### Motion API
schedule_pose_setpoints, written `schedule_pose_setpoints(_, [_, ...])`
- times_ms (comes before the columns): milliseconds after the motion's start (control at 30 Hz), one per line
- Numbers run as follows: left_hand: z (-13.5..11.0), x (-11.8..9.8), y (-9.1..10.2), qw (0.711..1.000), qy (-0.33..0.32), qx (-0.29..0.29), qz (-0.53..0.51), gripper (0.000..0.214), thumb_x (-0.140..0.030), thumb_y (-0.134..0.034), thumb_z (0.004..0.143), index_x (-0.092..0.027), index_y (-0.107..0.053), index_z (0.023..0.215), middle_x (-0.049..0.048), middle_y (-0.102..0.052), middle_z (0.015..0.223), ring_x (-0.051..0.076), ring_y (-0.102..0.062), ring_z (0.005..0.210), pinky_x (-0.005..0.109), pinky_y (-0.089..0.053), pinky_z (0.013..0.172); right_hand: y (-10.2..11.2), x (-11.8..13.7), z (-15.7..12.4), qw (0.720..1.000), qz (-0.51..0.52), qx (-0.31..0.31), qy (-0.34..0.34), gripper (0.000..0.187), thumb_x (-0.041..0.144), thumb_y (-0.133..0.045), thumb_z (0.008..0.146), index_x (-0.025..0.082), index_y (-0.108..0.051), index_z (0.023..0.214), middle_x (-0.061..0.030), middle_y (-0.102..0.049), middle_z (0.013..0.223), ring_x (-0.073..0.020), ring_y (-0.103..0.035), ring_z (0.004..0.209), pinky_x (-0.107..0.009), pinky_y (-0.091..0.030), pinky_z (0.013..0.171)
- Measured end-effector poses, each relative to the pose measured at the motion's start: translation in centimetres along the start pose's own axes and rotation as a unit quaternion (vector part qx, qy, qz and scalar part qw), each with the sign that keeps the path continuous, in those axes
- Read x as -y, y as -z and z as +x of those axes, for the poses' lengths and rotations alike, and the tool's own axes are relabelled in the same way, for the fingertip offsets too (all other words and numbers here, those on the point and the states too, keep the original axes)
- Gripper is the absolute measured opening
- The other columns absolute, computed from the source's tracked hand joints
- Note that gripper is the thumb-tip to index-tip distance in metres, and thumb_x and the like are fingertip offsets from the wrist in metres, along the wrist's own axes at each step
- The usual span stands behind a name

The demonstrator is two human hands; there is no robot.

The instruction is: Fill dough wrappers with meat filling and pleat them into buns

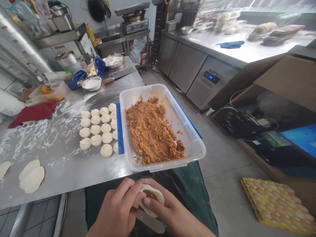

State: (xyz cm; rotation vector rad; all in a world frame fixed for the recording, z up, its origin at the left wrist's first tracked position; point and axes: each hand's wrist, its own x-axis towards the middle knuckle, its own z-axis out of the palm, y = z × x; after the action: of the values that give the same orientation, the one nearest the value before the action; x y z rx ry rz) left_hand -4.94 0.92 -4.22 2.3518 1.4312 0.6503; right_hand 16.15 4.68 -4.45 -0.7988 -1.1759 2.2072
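A round dough wrapper (160, 197) with brown filling (150, 194) inside is held between both hands, partly folded. My left hand (117, 207) is closed, its thumb and fingers pinching the wrapper's left edge. A flat metal spatula blade (150, 222) sticks out from under that hand; its handle is hidden. My right hand (170, 207) cups the wrapper from the right, thumb over the filling. Just beyond the hands, a clear plastic tub (191, 141) holds crumbly orange-brown filling (153, 131). Left of it, several pleated buns (96, 140) sit in rows.
Flat dough rounds (31, 176) lie on the floured steel table (61, 171). Farther back are a cleaver (123, 75), a bowl of flour (92, 83) and a red cloth (36, 113). Egg trays (276, 204) rest low on the right, below a steel counter (259, 54).
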Motion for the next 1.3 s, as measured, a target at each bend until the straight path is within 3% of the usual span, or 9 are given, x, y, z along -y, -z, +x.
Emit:
schedule_pose_setpoints(100, [-0.2, -0.2, -0.1, 1.000, -0.002, 0.012, -0.011, 0.057, -0.006, -0.052, 0.091, -0.021, -0.051, 0.146, 0.0059, -0.069, 0.111, 0.015, -0.075, 0.085, 0.026, -0.063, 0.067, -0.3, -0.7, 0.0, 1.000, 0.007, -0.007, 0.006, 0.036, 0.047, -0.058, 0.104, 0.024, -0.056, 0.132, -0.0027, -0.062, 0.111, -0.0178, -0.056, 0.098, -0.034, -0.046, 0.090])
schedule_pose_setpoints(267, [-0.1, -0.8, 0.0, 1.000, -0.007, 0.008, -0.005, 0.051, -0.001, -0.050, 0.074, -0.019, -0.061, 0.120, 0.0048, -0.066, 0.095, 0.019, -0.075, 0.083, 0.027, -0.063, 0.064, -0.8, -0.7, 0.0, 0.999, 0.008, -0.024, -0.030, 0.035, 0.054, -0.052, 0.105, 0.022, -0.055, 0.121, -0.0006, -0.057, 0.097, -0.0158, -0.054, 0.082, -0.030, -0.048, 0.072])
schedule_pose_setpoints(400, [-0.1, -0.8, 0.0, 0.998, -0.040, 0.036, 0.037, 0.069, -0.001, -0.047, 0.078, -0.014, -0.047, 0.146, 0.0064, -0.067, 0.099, 0.016, -0.069, 0.067, 0.027, -0.060, 0.056, -1.0, 0.2, 0.1, 0.991, -0.129, -0.036, 0.001, 0.027, 0.047, -0.050, 0.107, 0.022, -0.058, 0.107, -0.0032, -0.061, 0.107, -0.0200, -0.057, 0.099, -0.035, -0.048, 0.092])
schedule_pose_setpoints(567, [0.1, -0.7, -0.2, 0.998, -0.017, 0.052, 0.005, 0.047, -0.001, -0.046, 0.073, -0.020, -0.058, 0.115, 0.0023, -0.060, 0.088, 0.017, -0.065, 0.062, 0.029, -0.058, 0.053, -0.9, 0.0, 0.4, 0.993, -0.103, -0.034, -0.040, 0.024, 0.043, -0.045, 0.107, 0.022, -0.058, 0.111, -0.0016, -0.063, 0.099, -0.0181, -0.055, 0.087, -0.032, -0.047, 0.078])
schedule_pose_setpoints(700, [0.3, -0.9, -0.1, 0.994, -0.042, 0.072, 0.064, 0.068, 0.000, -0.045, 0.075, -0.016, -0.049, 0.141, 0.0053, -0.065, 0.098, 0.018, -0.067, 0.065, 0.029, -0.058, 0.053, -0.8, -0.3, 0.4, 0.982, -0.186, -0.030, -0.028, 0.013, 0.032, -0.056, 0.101, 0.020, -0.059, 0.100, -0.0031, -0.063, 0.104, -0.0208, -0.058, 0.097, -0.035, -0.046, 0.088])
schedule_pose_setpoints(833, [0.2, -1.0, -0.2, 0.995, -0.034, 0.077, 0.044, 0.045, -0.002, -0.047, 0.071, -0.020, -0.058, 0.111, 0.0019, -0.059, 0.085, 0.018, -0.062, 0.059, 0.030, -0.054, 0.049, -0.5, -0.2, 0.5, 0.985, -0.165, -0.017, -0.037, 0.014, 0.025, -0.049, 0.102, 0.021, -0.061, 0.107, -0.0025, -0.066, 0.105, -0.0216, -0.061, 0.099, -0.036, -0.046, 0.090])
schedule_pose_setpoints(1000, [0.2, -0.7, -0.5, 0.992, -0.046, 0.077, 0.088, 0.061, -0.001, -0.046, 0.078, -0.015, -0.050, 0.137, 0.0055, -0.066, 0.096, 0.019, -0.069, 0.066, 0.030, -0.059, 0.054, -0.3, -0.1, 0.7, 0.977, -0.206, -0.023, -0.041, 0.005, 0.022, -0.061, 0.093, 0.021, -0.058, 0.096, -0.0023, -0.062, 0.103, -0.0218, -0.056, 0.095, -0.036, -0.045, 0.086])
schedule_pose_setpoints(1133, [0.3, -0.4, -0.4, 0.996, -0.028, 0.072, 0.052, 0.044, -0.001, -0.046, 0.068, -0.020, -0.059, 0.106, 0.0024, -0.061, 0.086, 0.019, -0.066, 0.062, 0.030, -0.056, 0.050, 0.0, -0.1, 0.5, 0.995, -0.088, -0.002, -0.055, 0.017, 0.032, -0.056, 0.099, 0.022, -0.057, 0.112, -0.0020, -0.062, 0.104, -0.0215, -0.057, 0.096, -0.034, -0.047, 0.082])
schedule_pose_setpoints(1300, [0.3, -0.2, -0.6, 0.994, -0.043, 0.053, 0.080, 0.068, -0.003, -0.046, 0.079, -0.013, -0.046, 0.146, 0.0077, -0.068, 0.104, 0.017, -0.068, 0.068, 0.030, -0.059, 0.057, -0.3, -0.4, 0.5, 0.996, -0.090, -0.029, -0.008, 0.020, 0.041, -0.052, 0.104, 0.021, -0.054, 0.105, -0.0022, -0.058, 0.102, -0.0223, -0.056, 0.100, -0.037, -0.047, 0.092])
